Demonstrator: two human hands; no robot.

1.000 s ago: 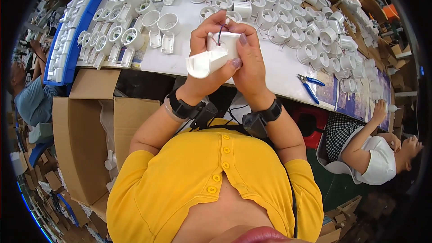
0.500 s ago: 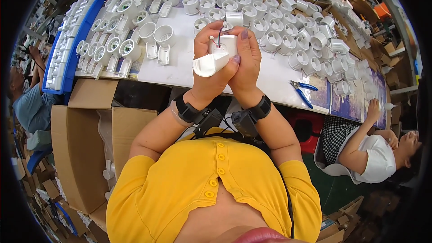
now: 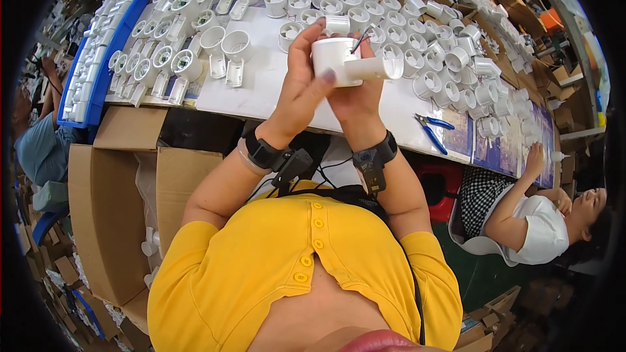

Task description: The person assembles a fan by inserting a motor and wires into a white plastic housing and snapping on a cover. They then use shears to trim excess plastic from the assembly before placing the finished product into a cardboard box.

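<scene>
Above the table's front edge I hold a white plastic housing [image 3: 334, 55], a round cup with a trough-shaped handle that now points right. Dark and coloured wires stick up from it near the handle. My left hand [image 3: 301, 81] is closed round the cup's left side, its thumb across the front. Beneath and behind the housing, my right hand [image 3: 360, 101] supports it; most of its fingers are hidden. Several similar white housings [image 3: 236, 45], some with green circuit boards inside, stand in rows on the left. White cups with small fan-like parts [image 3: 392, 55] crowd the right side.
Blue-handled cutters [image 3: 432, 133] lie on the white table [image 3: 261, 94], right of my hands. At far left is a blue tray [image 3: 111, 58] of white parts. An open cardboard box [image 3: 107, 221] stands below it. One person [image 3: 538, 221] sits at right, another [image 3: 42, 150] at left.
The housing has been turned in my hands: its handle pointed toward the lower left and now points right. My left hand has shifted to the cup's side, my right hand underneath.
</scene>
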